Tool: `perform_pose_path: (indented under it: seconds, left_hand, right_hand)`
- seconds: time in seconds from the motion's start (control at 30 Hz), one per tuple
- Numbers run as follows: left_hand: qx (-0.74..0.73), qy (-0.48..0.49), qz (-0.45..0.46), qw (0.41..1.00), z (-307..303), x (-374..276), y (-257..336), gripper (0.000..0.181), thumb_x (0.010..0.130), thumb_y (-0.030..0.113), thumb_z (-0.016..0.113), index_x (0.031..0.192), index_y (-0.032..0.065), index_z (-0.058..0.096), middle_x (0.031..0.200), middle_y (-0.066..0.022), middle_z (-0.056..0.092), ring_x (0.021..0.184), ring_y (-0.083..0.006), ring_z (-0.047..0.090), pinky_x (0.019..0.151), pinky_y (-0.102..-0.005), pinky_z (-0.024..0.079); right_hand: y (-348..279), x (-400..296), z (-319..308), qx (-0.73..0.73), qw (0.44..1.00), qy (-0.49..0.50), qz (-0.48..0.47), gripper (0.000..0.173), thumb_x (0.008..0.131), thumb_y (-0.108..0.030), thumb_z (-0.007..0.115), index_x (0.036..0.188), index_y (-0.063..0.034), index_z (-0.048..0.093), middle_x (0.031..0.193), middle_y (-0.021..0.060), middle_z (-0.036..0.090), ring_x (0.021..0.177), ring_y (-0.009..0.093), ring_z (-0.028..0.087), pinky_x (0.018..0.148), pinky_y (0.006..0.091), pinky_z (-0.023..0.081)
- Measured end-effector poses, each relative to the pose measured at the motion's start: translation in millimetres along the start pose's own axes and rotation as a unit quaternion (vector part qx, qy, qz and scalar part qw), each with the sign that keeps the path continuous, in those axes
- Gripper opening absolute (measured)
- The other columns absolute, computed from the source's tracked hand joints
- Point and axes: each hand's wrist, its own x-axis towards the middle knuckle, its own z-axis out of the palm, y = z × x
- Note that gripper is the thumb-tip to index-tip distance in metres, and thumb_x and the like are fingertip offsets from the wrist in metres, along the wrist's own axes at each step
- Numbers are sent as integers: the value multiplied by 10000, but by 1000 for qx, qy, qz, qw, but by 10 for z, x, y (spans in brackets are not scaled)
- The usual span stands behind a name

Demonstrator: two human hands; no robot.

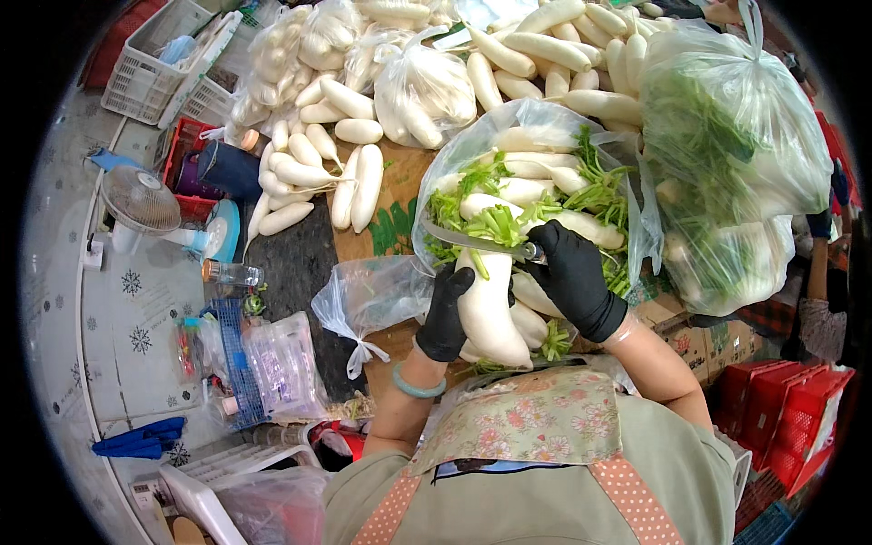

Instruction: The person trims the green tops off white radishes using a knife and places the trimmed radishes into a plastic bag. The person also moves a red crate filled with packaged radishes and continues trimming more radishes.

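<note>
My left hand (445,315), in a black glove, grips a large white radish (492,310) near its leafy end. A knife is in my black-gloved right hand (575,276), its curved blade (470,240) lying across the cut green stems (503,225) at the radish's top. Part of the handle is hidden by my fingers. Just beyond my hands a big clear plastic bag (436,170) stands open, filled with several white radishes (521,191) that bear green stems (599,184). More radishes lie under the one I hold.
Trimmed radishes (300,170) lie to the left on cardboard (392,177); a larger pile (545,48) and knotted bags of radishes (426,88) are at the back. Tall tied bags (729,150) stand close on the right. At the left are a fan (143,201), a bottle (233,274) and a blue basket (238,364).
</note>
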Motion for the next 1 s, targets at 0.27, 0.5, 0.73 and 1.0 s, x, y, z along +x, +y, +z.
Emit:
perform_pose_path:
  seconds: [0.27, 0.5, 0.73, 1.0]
  left_hand:
    - [-11, 6, 45, 999, 204, -75, -42, 445, 816, 317, 486, 1085, -36, 473, 841, -159, 577, 717, -253, 586, 659, -354, 488]
    - [-205, 26, 31, 978, 261, 237, 106, 660, 808, 597, 385, 1143, 36, 473, 881, -117, 580, 752, -222, 568, 660, -336, 487]
    - [-217, 7, 25, 976, 330, 317, 28, 573, 855, 476, 409, 1214, 30, 416, 1104, -184, 533, 971, -298, 552, 868, -427, 447]
    - [-237, -30, -78, 968, 251, 485, 70, 429, 880, 352, 465, 1082, -25, 501, 1033, -182, 579, 980, -310, 546, 878, -427, 441]
  right_hand:
    - [444, -400, -254, -57, 988, -42, 141, 232, 730, -151, 627, 918, -63, 522, 753, 157, 594, 676, 352, 580, 572, 401, 453]
    - [340, -546, -479, 249, 923, -79, 284, 304, 726, -221, 701, 929, -26, 588, 783, 67, 621, 711, 117, 554, 676, 284, 447]
    - [197, -776, -418, 605, 688, -185, 355, 480, 689, -113, 688, 1123, 16, 531, 775, 69, 602, 551, 94, 520, 502, 228, 417]
    - [572, -1150, -531, 811, 389, -62, 432, 439, 823, -279, 470, 1060, 91, 479, 755, 246, 580, 435, 187, 534, 369, 240, 438]
